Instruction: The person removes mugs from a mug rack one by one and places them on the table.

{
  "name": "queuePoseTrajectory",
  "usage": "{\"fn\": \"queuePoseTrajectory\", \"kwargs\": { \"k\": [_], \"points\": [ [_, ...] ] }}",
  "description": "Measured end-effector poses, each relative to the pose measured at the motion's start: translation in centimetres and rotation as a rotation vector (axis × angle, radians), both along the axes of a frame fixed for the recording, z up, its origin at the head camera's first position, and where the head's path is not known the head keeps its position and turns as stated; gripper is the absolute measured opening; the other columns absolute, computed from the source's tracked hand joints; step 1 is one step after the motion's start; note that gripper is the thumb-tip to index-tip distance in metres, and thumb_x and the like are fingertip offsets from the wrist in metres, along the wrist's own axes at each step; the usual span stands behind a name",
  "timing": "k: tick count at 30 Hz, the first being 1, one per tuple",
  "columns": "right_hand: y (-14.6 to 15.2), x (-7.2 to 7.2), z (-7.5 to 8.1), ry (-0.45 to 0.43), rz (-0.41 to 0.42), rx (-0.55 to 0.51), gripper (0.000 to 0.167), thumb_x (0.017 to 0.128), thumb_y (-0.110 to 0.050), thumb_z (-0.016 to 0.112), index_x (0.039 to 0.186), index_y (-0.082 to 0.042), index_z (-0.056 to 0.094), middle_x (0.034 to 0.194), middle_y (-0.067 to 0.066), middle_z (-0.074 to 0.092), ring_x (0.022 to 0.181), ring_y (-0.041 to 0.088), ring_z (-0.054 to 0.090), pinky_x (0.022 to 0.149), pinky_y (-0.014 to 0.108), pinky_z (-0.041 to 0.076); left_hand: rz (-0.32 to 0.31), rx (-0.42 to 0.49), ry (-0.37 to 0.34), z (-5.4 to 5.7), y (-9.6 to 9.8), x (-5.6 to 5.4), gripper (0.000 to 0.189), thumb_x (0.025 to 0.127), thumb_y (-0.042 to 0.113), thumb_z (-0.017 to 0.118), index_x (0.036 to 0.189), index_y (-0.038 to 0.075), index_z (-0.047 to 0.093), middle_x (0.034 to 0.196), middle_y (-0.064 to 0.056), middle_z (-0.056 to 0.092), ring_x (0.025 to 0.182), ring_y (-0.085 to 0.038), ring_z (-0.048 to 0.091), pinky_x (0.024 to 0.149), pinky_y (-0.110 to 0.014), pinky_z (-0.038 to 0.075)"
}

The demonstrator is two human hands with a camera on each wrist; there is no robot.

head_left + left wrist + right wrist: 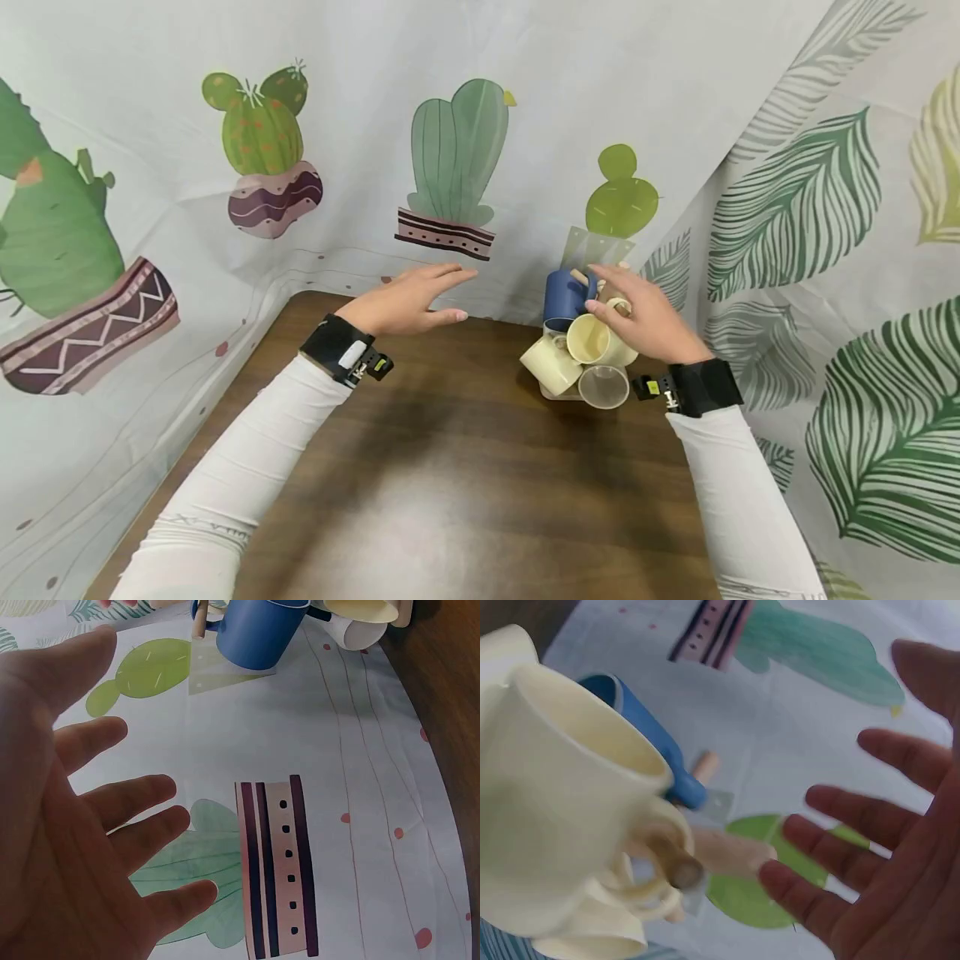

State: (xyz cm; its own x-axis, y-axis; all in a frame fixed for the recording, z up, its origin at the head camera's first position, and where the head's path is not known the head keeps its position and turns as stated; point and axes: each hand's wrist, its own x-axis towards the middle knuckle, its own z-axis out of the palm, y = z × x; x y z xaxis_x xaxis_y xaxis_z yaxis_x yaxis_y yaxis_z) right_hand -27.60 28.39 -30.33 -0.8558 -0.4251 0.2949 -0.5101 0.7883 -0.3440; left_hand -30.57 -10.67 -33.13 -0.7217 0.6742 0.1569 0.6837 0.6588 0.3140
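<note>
My left hand (408, 302) hovers over the back of the table with its fingers extended, holding nothing. In the left wrist view its fingers are spread. The right hand (641, 315) is raised beside a mug rack with wooden pegs (676, 862), fingers outstretched and apart in the right wrist view, and grips nothing. On the rack hang a blue mug (561, 295) and several cream mugs, one tilted at the left (551, 365) and another facing forward (587, 337). A clear cup (603, 388) is at the front. The right hand partly hides the rack in the head view.
The brown wooden table (450, 475) extends in front of the rack. White cloth printed with cacti (457, 158) hangs behind it, and leaf-patterned cloth (795, 200) stands close on the right.
</note>
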Motion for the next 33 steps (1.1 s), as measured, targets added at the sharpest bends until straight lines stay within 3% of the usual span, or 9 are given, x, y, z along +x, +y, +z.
{"fn": "queuePoseTrajectory", "kwargs": {
  "k": [4, 7, 14, 20, 25, 28, 30, 33],
  "points": [
    [1.2, -1.6, 1.7, -0.007, -0.091, 0.018, 0.063, 0.105, -0.036, 0.059, 0.159, -0.008, 0.040, 0.149, 0.027, 0.052, 0.122, 0.044, 0.058, 0.101, 0.062, 0.047, 0.007, 0.003, -0.018, -0.1, -0.1, 0.2, 0.070, 0.105, 0.048, 0.056, 0.165, 0.026, 0.028, 0.170, -0.013, 0.030, 0.156, -0.038, 0.030, 0.126, -0.058, 0.027],
    [2.0, -3.1, 2.9, -0.035, -0.140, 0.049, 0.062, 0.106, -0.034, 0.058, 0.157, -0.003, 0.040, 0.141, 0.031, 0.055, 0.104, 0.041, 0.062, 0.090, 0.058, 0.049, 0.008, 0.001, -0.019, -0.3, -0.1, 0.2, 0.069, 0.105, 0.049, 0.056, 0.165, 0.027, 0.028, 0.170, -0.014, 0.030, 0.156, -0.037, 0.031, 0.126, -0.057, 0.028],
    [2.9, -6.5, 3.8, -0.194, -0.169, 0.143, 0.068, 0.107, -0.039, 0.054, 0.157, 0.002, 0.036, 0.131, 0.035, 0.058, 0.111, 0.047, 0.062, 0.091, 0.059, 0.050, 0.009, -0.005, -0.030, -0.5, -0.1, 0.1, 0.069, 0.106, 0.048, 0.056, 0.165, 0.026, 0.028, 0.170, -0.015, 0.029, 0.157, -0.035, 0.029, 0.127, -0.056, 0.028],
    [2.3, -8.1, 3.5, -0.235, -0.160, 0.192, 0.061, 0.106, -0.038, 0.055, 0.152, 0.002, 0.046, 0.124, 0.031, 0.064, 0.111, 0.043, 0.063, 0.092, 0.056, 0.050, 0.004, 0.005, -0.032, -0.3, 0.1, 0.1, 0.069, 0.106, 0.048, 0.056, 0.165, 0.025, 0.029, 0.169, -0.013, 0.031, 0.156, -0.034, 0.031, 0.127, -0.054, 0.028],
    [1.8, -8.7, 2.7, -0.212, -0.144, 0.240, 0.045, 0.105, -0.031, 0.059, 0.131, 0.005, 0.064, 0.124, 0.030, 0.068, 0.110, 0.043, 0.065, 0.092, 0.056, 0.052, 0.003, -0.009, -0.038, -0.4, 0.3, 0.1, 0.069, 0.106, 0.049, 0.055, 0.165, 0.024, 0.029, 0.170, -0.014, 0.030, 0.157, -0.034, 0.030, 0.127, -0.054, 0.029],
    [1.7, -8.9, 2.1, -0.213, -0.151, 0.267, 0.034, 0.104, -0.029, 0.061, 0.108, 0.004, 0.070, 0.102, 0.024, 0.071, 0.091, 0.036, 0.065, 0.078, 0.046, 0.052, 0.002, -0.007, -0.046, -0.7, 0.4, 0.0, 0.069, 0.106, 0.048, 0.055, 0.165, 0.024, 0.030, 0.170, -0.014, 0.028, 0.157, -0.035, 0.029, 0.127, -0.055, 0.028],
    [1.7, -8.9, 1.8, -0.211, -0.157, 0.274, 0.032, 0.103, -0.029, 0.062, 0.093, 0.001, 0.067, 0.086, 0.017, 0.066, 0.079, 0.030, 0.060, 0.070, 0.040, 0.047, 0.005, -0.004, -0.057, -0.8, 0.4, 0.0, 0.069, 0.106, 0.049, 0.055, 0.165, 0.025, 0.030, 0.171, -0.013, 0.027, 0.158, -0.034, 0.028, 0.127, -0.054, 0.027],
    [1.8, -9.1, 1.5, -0.212, -0.158, 0.265, 0.033, 0.105, -0.029, 0.061, 0.082, -0.006, 0.058, 0.075, 0.007, 0.056, 0.071, 0.024, 0.054, 0.066, 0.036, 0.040, -0.003, 0.012, -0.071, -0.8, 0.5, 0.0, 0.068, 0.106, 0.048, 0.056, 0.164, 0.024, 0.031, 0.171, -0.013, 0.027, 0.158, -0.034, 0.026, 0.127, -0.055, 0.027]
  ]
}}
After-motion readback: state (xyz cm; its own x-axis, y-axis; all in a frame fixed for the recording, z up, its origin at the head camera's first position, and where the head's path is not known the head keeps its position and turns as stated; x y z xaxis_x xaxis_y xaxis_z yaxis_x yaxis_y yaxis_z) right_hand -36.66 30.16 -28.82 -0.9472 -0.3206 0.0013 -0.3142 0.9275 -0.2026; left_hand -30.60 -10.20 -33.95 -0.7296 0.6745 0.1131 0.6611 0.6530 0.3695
